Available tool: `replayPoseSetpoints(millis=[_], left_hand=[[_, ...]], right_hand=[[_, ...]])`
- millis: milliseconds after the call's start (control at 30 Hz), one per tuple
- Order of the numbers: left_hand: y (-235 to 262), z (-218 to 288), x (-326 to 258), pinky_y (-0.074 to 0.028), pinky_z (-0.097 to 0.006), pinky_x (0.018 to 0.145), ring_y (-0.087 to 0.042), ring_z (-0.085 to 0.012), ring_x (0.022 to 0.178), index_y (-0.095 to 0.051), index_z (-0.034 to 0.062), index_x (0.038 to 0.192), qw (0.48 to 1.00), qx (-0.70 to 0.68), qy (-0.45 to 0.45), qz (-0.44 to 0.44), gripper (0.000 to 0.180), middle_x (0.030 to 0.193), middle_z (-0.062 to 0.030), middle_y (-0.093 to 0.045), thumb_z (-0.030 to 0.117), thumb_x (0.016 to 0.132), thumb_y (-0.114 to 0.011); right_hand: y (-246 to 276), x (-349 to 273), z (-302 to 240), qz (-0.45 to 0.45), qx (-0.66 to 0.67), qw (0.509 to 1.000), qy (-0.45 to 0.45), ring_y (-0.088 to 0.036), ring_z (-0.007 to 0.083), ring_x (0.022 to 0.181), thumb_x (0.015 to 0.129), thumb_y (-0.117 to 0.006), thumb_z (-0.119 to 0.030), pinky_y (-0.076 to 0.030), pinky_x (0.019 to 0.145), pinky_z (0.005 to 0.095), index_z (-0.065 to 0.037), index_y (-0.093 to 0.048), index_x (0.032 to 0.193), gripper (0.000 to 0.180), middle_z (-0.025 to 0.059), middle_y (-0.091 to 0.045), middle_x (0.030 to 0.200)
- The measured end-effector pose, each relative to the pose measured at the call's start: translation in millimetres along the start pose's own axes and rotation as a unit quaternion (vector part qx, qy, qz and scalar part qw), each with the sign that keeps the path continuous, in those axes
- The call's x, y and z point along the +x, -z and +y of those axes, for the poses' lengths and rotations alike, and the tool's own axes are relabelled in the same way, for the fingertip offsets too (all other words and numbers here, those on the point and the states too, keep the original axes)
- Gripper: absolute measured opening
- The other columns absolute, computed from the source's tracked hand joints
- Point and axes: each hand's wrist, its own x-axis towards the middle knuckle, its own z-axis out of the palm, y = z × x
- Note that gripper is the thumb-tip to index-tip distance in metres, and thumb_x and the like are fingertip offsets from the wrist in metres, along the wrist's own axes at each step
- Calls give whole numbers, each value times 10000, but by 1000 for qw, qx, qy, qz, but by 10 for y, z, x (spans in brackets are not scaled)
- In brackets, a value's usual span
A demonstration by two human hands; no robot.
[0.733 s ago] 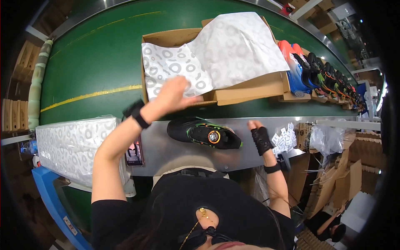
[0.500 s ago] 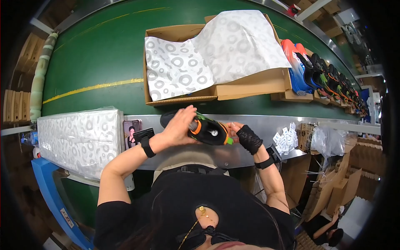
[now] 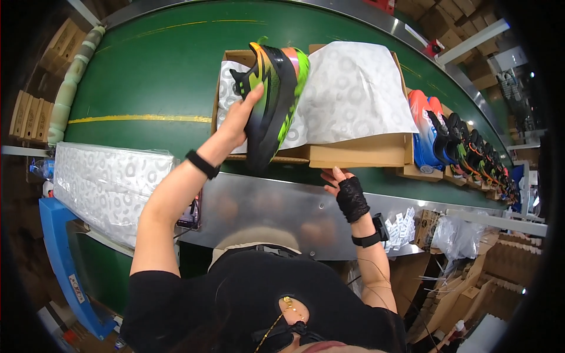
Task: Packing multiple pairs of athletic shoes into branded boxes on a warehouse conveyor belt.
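Note:
A black and green sneaker (image 3: 273,106) with orange accents is tilted on its side above the left half of an open cardboard shoebox (image 3: 360,156). My left hand (image 3: 238,117) is closed around it, thumb on the upper and the other fingers hidden. Printed white tissue paper (image 3: 359,94) lines the box and spreads over its right part. My right hand (image 3: 350,197), in a black lace fingerless glove, is at the box's front edge with its fingers apart and nothing in them. Whether its fingertips touch the cardboard I cannot tell.
A plastic-wrapped stack of printed tissue (image 3: 112,188) stands at the left, beside a blue frame (image 3: 65,259). Red-blue shoes (image 3: 426,132) and a row of dark sneakers (image 3: 471,147) line the green belt (image 3: 141,76) at right. Small white tags (image 3: 400,228) lie on the metal ledge (image 3: 265,206).
My left hand has carried the sneaker forward from the metal ledge to over the box and turned it sole-side right. My right hand has left the sneaker and is at the box's front edge.

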Motion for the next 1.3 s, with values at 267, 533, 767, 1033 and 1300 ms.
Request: replayPoseSetpoints(millis=[267,533,767,1033,1300], left_hand=[[57,-338,785,-314,-548,899,-312,-438,1163,-227,63,1298,949,101,295,36,662,1301,-229,-278,515,840,-383],[569,-13,19,-416,-379,851,-473,-294,1054,-409,-29,1142,994,-29,54,92,433,1119,-196,-487,325,894,-379],[807,-593,-314,-375,-369,852,-484,-299,1022,-464,-94,1044,875,431,-98,198,596,1032,-264,-503,464,840,-420],[901,-444,-214,-410,-357,819,-528,-244,965,-451,-38,1120,956,236,70,159,602,1065,-201,-524,444,767,-526],[521,149,-786,-452,-328,793,-552,-216,925,-464,3,1123,993,-116,25,15,481,1053,-130,-546,351,791,-481]], right_hand=[[-354,387,233,103,198,972,72,-509,183,824,710,-652,-117,-466,656,362,-99,-521,968,290,45,-525,936],[-281,541,230,154,-286,847,420,-468,285,1031,642,-589,-31,-376,824,366,-7,-460,1104,480,164,-466,1162],[-420,466,408,136,-710,558,408,-250,333,1221,705,-434,30,-219,879,585,-243,-403,1239,601,96,-296,1334],[-598,240,-43,67,-704,601,372,-253,315,1230,655,-454,50,-273,883,587,-207,-397,1243,644,100,-298,1326],[-859,-339,-1058,118,-534,590,594,-433,301,1078,612,-554,49,-348,908,363,-44,-464,1149,553,153,-439,1184]])
